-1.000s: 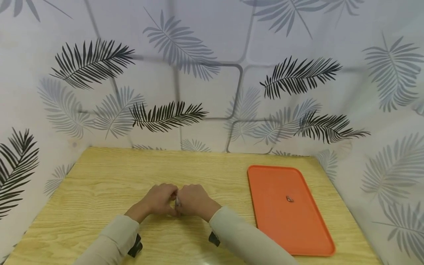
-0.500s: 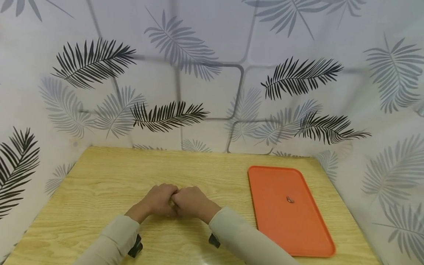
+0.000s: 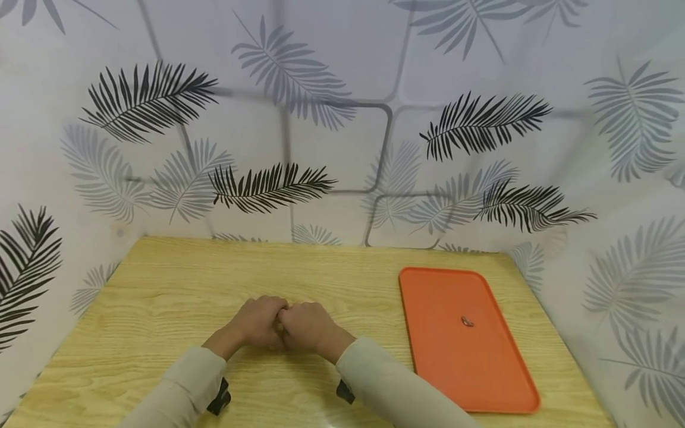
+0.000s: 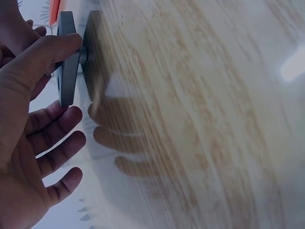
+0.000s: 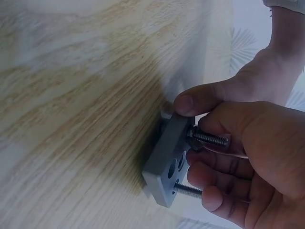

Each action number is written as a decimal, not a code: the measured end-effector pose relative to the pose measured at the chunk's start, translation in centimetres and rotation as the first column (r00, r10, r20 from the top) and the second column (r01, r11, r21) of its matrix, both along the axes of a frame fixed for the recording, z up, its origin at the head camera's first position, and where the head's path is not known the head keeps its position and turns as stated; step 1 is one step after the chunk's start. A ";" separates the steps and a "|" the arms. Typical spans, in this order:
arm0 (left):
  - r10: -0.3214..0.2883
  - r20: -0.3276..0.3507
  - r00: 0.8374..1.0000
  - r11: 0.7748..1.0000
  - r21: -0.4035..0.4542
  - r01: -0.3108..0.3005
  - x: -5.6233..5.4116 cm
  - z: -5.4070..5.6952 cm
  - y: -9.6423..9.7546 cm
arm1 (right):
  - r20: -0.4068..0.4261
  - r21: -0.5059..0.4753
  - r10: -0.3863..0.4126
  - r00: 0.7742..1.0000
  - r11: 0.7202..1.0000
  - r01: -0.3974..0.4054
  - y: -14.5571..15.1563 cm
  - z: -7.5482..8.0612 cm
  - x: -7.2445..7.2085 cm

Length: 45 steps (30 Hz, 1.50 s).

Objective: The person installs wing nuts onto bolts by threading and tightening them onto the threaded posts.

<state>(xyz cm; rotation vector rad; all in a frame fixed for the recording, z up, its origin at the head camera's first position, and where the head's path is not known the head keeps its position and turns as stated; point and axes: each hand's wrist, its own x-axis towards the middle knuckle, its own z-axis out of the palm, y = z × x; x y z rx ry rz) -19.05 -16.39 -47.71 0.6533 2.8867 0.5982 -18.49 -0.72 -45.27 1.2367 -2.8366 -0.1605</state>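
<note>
In the left wrist view, my left hand (image 4: pixel 28 119) holds a grey metal plate (image 4: pixel 69 71) by its edge, thumb on the bolt head side and the lower fingers spread loosely. The right wrist view shows holes in the plate and two threaded bolts (image 5: pixel 214 139) sticking out of it. My right hand (image 5: pixel 267 152) has its fingers curled at the upper bolt, pinching a nut (image 5: pixel 194 142) close to the plate. From the head view, the left hand (image 3: pixel 261 323) and right hand (image 3: pixel 307 327) meet above the table and hide the plate.
An orange tray (image 3: pixel 460 368) lies on the wooden table (image 3: pixel 187 279) to the right. On it are small metal pieces (image 3: pixel 467 321), too small to identify. A patterned cloth (image 3: pixel 342 148) hangs behind the table.
My right hand has turned at the wrist against the left hand, covering the metal glint seen between them a second ago. The left hand stays in place.
</note>
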 end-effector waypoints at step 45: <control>0.012 0.023 1.000 0.999 -0.037 -0.011 0.5 -0.4 0.2 | 0.287 -0.162 -0.461 0.840 0.840 0.517 27.0 3.9 -2.6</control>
